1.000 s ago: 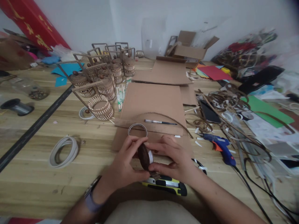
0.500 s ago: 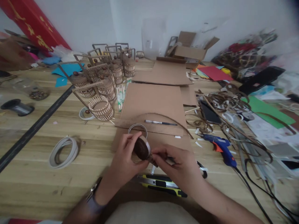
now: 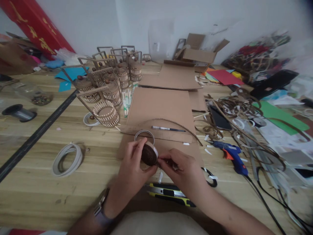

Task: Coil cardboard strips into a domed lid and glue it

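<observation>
My left hand (image 3: pixel 133 163) wraps its fingers and thumb around a round, dark brown coiled disc (image 3: pixel 149 155) with a pale band along its edge. The disc is tilted, its coiled face toward me. At its lower right edge, the thumb and forefinger of my right hand (image 3: pixel 179 166) are pinched together; what lies between them is too small to make out. Just behind the disc, a thin pale ring (image 3: pixel 144 131) rests on cardboard. Below my hands lie yellow-and-black utility knives (image 3: pixel 168 192).
Small slatted baskets with tall handles (image 3: pixel 106 114) stand back left. A pen (image 3: pixel 168 128) and a curved brown strip lie on the cardboard (image 3: pixel 158 101). To the right are a blue glue gun (image 3: pixel 230 151), a phone (image 3: pixel 220 116) and tangled strips. A white coil (image 3: pixel 67 160) lies left.
The disc has turned slightly, so more of its coiled face shows. My right fingers have shifted a little at its edge, and the dark piece beneath them no longer shows.
</observation>
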A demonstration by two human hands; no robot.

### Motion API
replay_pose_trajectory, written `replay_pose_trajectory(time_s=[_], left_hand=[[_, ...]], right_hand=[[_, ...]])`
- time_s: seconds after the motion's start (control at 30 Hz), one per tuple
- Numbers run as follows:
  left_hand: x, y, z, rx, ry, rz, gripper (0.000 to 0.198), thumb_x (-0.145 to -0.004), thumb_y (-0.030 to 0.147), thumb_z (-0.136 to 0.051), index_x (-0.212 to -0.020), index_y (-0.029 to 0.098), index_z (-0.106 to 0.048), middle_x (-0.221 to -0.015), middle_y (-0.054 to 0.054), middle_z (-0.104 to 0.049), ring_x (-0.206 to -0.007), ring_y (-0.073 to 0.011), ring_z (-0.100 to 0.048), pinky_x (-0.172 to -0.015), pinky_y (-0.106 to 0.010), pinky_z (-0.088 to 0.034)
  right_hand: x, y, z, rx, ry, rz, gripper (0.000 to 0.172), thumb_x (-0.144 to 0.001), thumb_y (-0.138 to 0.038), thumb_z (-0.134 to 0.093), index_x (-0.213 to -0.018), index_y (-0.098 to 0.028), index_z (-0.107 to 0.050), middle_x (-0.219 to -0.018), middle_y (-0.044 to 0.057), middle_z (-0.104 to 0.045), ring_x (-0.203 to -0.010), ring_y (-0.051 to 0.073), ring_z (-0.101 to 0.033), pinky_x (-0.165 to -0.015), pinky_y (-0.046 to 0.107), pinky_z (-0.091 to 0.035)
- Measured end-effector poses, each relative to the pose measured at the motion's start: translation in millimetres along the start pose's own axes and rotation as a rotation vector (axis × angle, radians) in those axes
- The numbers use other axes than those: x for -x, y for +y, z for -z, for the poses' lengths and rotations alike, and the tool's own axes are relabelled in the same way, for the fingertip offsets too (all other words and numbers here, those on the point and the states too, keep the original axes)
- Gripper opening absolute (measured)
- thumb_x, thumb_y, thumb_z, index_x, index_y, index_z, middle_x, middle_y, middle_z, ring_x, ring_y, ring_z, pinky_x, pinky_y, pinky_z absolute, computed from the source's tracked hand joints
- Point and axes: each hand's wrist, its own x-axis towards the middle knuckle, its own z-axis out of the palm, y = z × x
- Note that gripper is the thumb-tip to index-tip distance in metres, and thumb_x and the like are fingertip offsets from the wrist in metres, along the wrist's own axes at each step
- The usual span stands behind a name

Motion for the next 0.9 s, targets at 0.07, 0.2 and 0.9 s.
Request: replay_pose_trajectory(time_s=[0.07, 0.2, 0.9], left_hand=[[-0.1, 0.6, -0.5, -0.015, 0.004, -0.013, 0.072, -0.074, 0.011, -0.067, -0.138, 0.027, -0.037, -0.112, -0.007, -0.048, -0.100, -0.0239, -0.058, -0.085, -0.040, -0.055], [0.8, 1.8, -1.6, -0.055, 0.008, -0.037, 0.071, -0.075, 0.011, -0.067, -0.138, 0.024, -0.037, -0.112, -0.009, -0.048, -0.102, -0.0251, -0.057, -0.087, -0.041, -0.054], [6.2, 2.4, -6.6, -0.102, -0.011, -0.049, 0.066, -0.078, 0.013, -0.065, -0.137, 0.020, -0.037, -0.112, -0.011, -0.050, -0.102, -0.0269, -0.059, -0.087, -0.042, -0.054]], right_hand=[[0.0, 1.0, -0.4, 0.017, 0.008, 0.024, 0.019, -0.094, -0.021, -0.053, -0.082, -0.019, -0.068, -0.068, 0.002, -0.068, -0.059, 0.014, -0.062, -0.051, 0.023, -0.045], [-0.4, 2.7, -1.1, 0.085, 0.012, 0.070, 0.021, -0.095, -0.021, -0.052, -0.082, -0.018, -0.068, -0.068, 0.002, -0.068, -0.059, 0.014, -0.062, -0.054, 0.024, -0.046], [1.7, 7.9, -3.0, 0.296, -0.038, 0.208, 0.016, -0.093, -0.014, -0.050, -0.085, -0.017, -0.064, -0.069, 0.003, -0.069, -0.056, 0.015, -0.063, -0.054, 0.026, -0.044]])
